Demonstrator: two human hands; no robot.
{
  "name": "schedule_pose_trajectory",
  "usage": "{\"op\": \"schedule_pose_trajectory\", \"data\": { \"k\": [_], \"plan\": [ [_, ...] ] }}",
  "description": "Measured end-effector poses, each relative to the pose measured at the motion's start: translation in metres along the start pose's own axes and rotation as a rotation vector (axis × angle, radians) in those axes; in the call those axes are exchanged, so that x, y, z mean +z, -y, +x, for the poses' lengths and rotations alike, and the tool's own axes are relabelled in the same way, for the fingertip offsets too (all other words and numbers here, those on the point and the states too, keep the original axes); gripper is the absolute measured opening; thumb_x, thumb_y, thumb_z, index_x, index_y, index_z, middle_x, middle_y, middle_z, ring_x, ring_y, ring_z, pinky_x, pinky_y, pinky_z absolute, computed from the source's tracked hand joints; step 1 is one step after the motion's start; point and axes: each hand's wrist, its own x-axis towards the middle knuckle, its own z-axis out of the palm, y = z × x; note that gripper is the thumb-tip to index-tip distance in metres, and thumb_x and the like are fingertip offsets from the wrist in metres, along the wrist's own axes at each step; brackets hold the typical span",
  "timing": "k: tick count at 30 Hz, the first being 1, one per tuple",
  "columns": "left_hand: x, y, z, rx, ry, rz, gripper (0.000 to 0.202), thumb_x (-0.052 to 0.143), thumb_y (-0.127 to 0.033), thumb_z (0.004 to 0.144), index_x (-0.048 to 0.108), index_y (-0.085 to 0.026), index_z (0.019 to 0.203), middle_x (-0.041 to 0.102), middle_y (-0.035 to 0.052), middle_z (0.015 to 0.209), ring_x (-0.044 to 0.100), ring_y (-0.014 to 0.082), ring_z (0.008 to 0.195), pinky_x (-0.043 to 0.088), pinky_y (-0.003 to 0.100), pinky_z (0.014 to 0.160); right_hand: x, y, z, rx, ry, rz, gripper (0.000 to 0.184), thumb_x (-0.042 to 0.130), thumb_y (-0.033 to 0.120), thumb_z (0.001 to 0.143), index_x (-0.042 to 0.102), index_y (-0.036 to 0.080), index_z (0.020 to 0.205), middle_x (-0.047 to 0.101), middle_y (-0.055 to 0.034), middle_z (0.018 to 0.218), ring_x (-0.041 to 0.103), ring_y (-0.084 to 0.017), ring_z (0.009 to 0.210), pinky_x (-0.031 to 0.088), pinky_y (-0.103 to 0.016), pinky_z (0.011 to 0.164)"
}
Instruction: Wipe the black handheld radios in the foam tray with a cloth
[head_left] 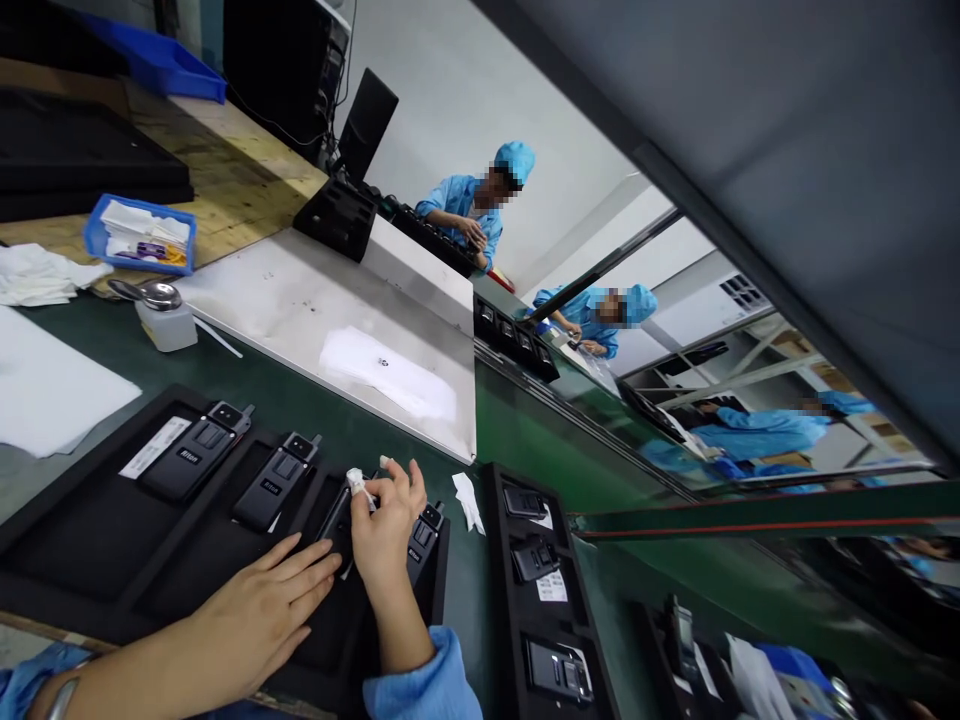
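Low in the frame's centre, the right hand (386, 535) pinches a small white wipe (357, 486) against a black device (339, 515) in the black tray (90, 520). The left hand (259, 610) lies flat and open on the tray, just beside it. A white bottle (166, 322) stands at upper left.

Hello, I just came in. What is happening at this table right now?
A person in blue sleeves works over a black tray that holds several small black devices in slots. The right hand pinches a small white wipe against one black device in the tray. The left hand lies flat on the tray beside it, fingers spread. Two more devices sit in slots further left. A second tray with similar devices lies to the right, and other people in blue work further along the line.
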Motion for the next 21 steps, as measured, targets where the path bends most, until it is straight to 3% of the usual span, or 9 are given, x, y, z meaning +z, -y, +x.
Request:
{"op": "schedule_pose_trajectory", "data": {
  "k": [4, 6, 12, 18, 21],
  "plan": [
    [-0.003, 0.003, -0.001, 0.023, 0.002, 0.013, 0.052, 0.055, -0.016, 0.089, 0.054, -0.024, 0.141, 0.052, -0.0009, 0.151, 0.046, 0.0188, 0.140, 0.023, 0.035, 0.124, -0.010, -0.019, -0.001, 0.064, -0.090, -0.020, 0.011, 0.058, 0.018, 0.085, 0.064, 0.019, 0.075, 0.062, -0.0139, 0.131, 0.026, -0.040, 0.143, 0.021, -0.072, 0.106],
    [-0.005, 0.003, 0.000, 0.031, -0.003, 0.015, 0.050, 0.055, -0.017, 0.090, 0.054, -0.024, 0.140, 0.052, -0.0012, 0.150, 0.046, 0.0187, 0.140, 0.024, 0.034, 0.124, -0.011, -0.017, -0.001, 0.084, -0.129, -0.018, 0.012, 0.059, 0.019, 0.085, 0.063, 0.020, 0.074, 0.063, -0.0145, 0.132, 0.025, -0.039, 0.144, 0.022, -0.072, 0.106],
    [-0.008, 0.003, 0.002, 0.029, -0.005, 0.002, 0.049, 0.055, -0.017, 0.090, 0.056, -0.023, 0.138, 0.054, 0.0003, 0.148, 0.047, 0.0187, 0.139, 0.025, 0.034, 0.124, -0.001, 0.012, 0.006, 0.027, 0.044, -0.031, 0.012, 0.058, 0.016, 0.083, 0.066, 0.020, 0.076, 0.055, -0.0105, 0.144, 0.019, -0.039, 0.148, 0.015, -0.078, 0.106],
    [-0.006, 0.004, 0.003, 0.058, -0.097, -0.003, 0.046, 0.056, -0.013, 0.087, 0.061, -0.021, 0.132, 0.059, 0.0018, 0.144, 0.047, 0.0191, 0.138, 0.024, 0.033, 0.124, -0.024, -0.033, 0.013, 0.086, -0.065, -0.080, 0.015, 0.058, 0.016, 0.085, 0.067, 0.018, 0.073, 0.062, -0.0160, 0.133, 0.025, -0.043, 0.144, 0.021, -0.075, 0.106],
    [-0.005, 0.003, 0.003, 0.048, -0.107, -0.015, 0.044, 0.056, -0.014, 0.087, 0.063, -0.021, 0.130, 0.060, 0.0019, 0.142, 0.048, 0.0194, 0.138, 0.026, 0.033, 0.123, -0.036, -0.039, 0.023, -0.026, -0.032, 0.019, 0.015, 0.058, 0.017, 0.089, 0.072, 0.021, 0.085, 0.065, -0.0107, 0.130, 0.027, -0.036, 0.144, 0.027, -0.065, 0.111]
  ]
}}
